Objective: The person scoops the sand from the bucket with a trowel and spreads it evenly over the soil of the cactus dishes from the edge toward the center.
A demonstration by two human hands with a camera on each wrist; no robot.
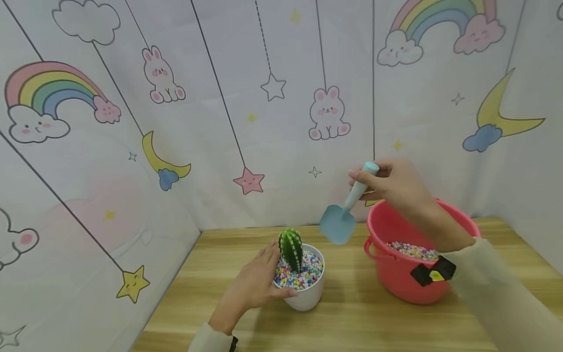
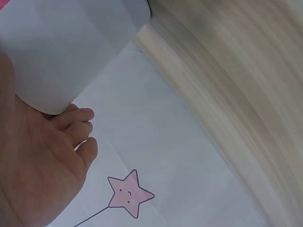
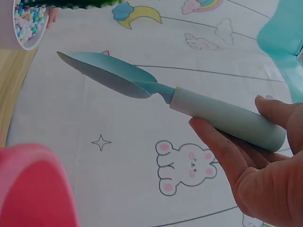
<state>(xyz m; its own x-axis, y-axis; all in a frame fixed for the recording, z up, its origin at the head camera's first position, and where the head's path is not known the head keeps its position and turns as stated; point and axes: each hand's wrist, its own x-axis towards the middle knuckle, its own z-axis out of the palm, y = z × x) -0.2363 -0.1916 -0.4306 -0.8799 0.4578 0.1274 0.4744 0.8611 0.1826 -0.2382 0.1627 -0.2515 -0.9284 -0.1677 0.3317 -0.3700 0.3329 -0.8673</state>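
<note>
In the head view, a white flowerpot (image 1: 304, 299) stands on the wooden table, filled with multicoloured beads (image 1: 288, 279) around an upright green cactus (image 1: 291, 250). My left hand (image 1: 255, 281) holds the pot from its left side, the thumb across the front near the rim. The left wrist view shows the palm and bent fingers against the white pot wall (image 2: 71, 52). My right hand (image 1: 396, 183) grips the pale handle of a small blue garden trowel (image 1: 337, 224), held in the air between pot and bucket, blade pointing down-left. No beads are visible on its blade.
Right of the pot stands a pink bucket (image 1: 409, 281) with more multicoloured beads (image 1: 413, 251) inside and a handle at its side. My right forearm passes over its rim. A white patterned cloth (image 1: 286, 156) hangs behind the wooden table (image 1: 193, 293).
</note>
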